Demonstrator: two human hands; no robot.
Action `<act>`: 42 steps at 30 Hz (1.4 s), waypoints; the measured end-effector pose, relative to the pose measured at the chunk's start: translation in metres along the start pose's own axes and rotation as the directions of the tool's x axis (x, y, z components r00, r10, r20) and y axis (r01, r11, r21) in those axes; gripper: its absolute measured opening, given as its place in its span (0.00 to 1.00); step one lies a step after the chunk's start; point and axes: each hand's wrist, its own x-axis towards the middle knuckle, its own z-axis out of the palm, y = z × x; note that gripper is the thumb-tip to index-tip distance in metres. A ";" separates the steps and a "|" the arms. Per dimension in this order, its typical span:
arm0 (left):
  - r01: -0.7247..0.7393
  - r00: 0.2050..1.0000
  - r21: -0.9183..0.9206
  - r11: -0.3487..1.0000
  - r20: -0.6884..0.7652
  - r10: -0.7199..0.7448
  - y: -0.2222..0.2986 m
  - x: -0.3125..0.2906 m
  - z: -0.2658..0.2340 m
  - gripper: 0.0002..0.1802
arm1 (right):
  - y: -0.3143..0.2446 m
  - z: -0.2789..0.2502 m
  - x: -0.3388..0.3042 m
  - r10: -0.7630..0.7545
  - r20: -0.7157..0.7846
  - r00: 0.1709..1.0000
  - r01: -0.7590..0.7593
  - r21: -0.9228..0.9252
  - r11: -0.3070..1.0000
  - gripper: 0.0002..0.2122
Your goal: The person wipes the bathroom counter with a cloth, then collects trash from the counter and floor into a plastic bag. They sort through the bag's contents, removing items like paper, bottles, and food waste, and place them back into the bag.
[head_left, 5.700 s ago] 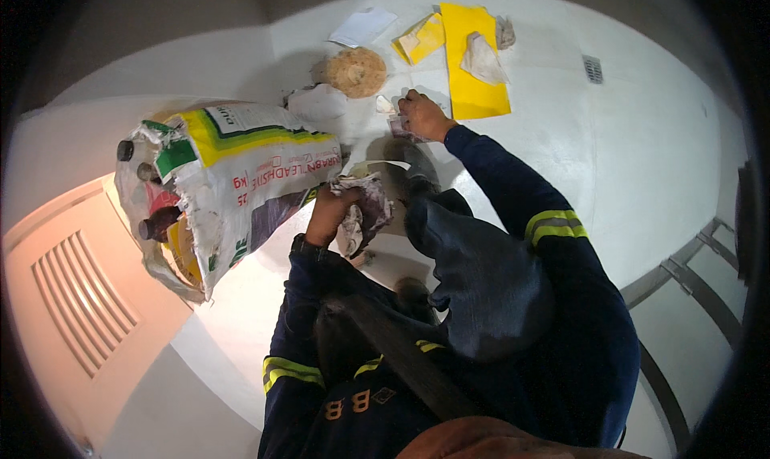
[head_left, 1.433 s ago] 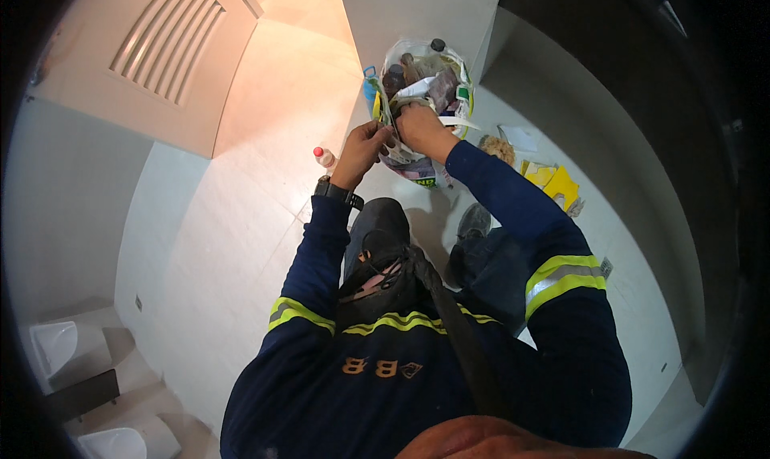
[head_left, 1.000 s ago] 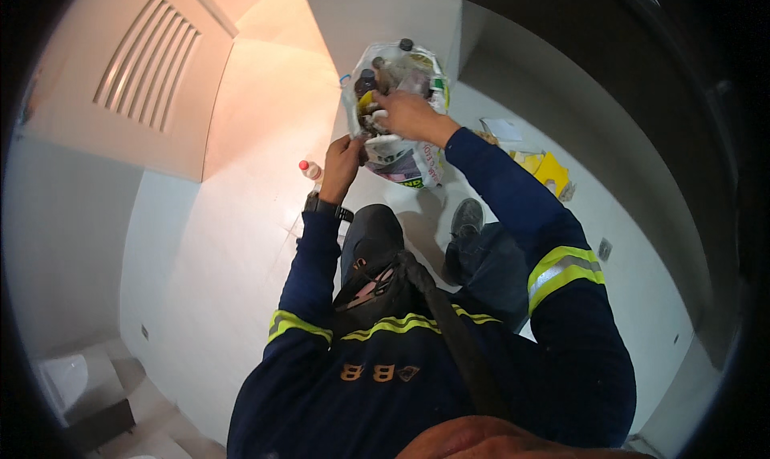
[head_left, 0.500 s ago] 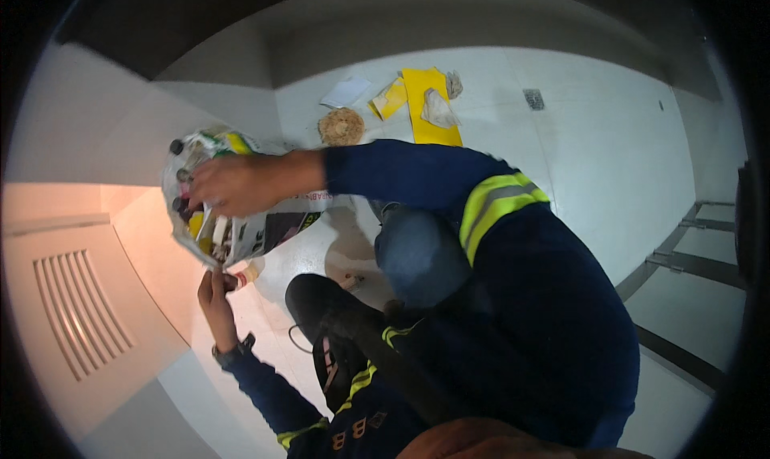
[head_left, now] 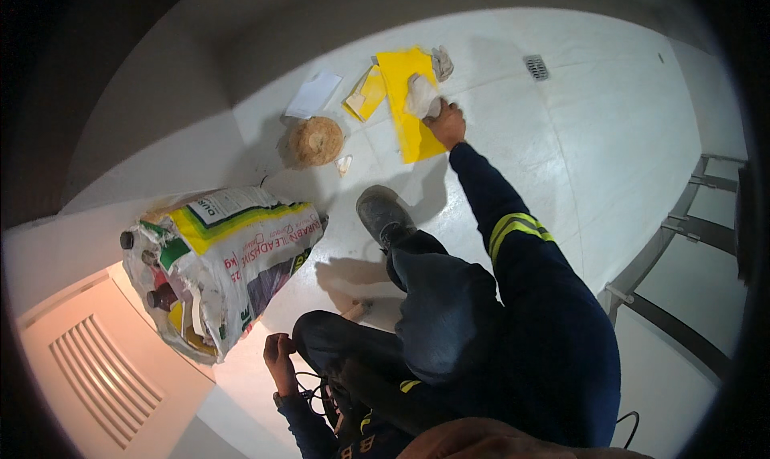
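Note:
My right hand reaches out with its fingers closed on the near edge of a crumpled whitish wad, paper or cloth. That wad lies on a yellow sheet on the floor. Beside my bent left knee, my left hand is held with curled fingers; whatever may be in them is hidden. A large printed plastic sack lies on its side to the left, its mouth toward me. Stuffed inside are a dark-capped bottle and other mixed waste.
Near the far wall are a white sheet, a folded yellow piece, a round tan fibrous disc, a small white scrap and a greyish crumpled wad. A floor drain is at far right, a louvred door at left.
My right hand has left the sack's mouth and swung right and away to the whitish wad. My left hand has let go of the sack's rim and drawn back beside my knee.

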 end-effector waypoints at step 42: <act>-0.122 0.945 0.031 0.992 -0.303 0.126 -0.011 0.043 0.071 0.04 | -0.161 0.023 0.075 -0.602 0.542 0.586 0.793 -0.229 0.565 0.17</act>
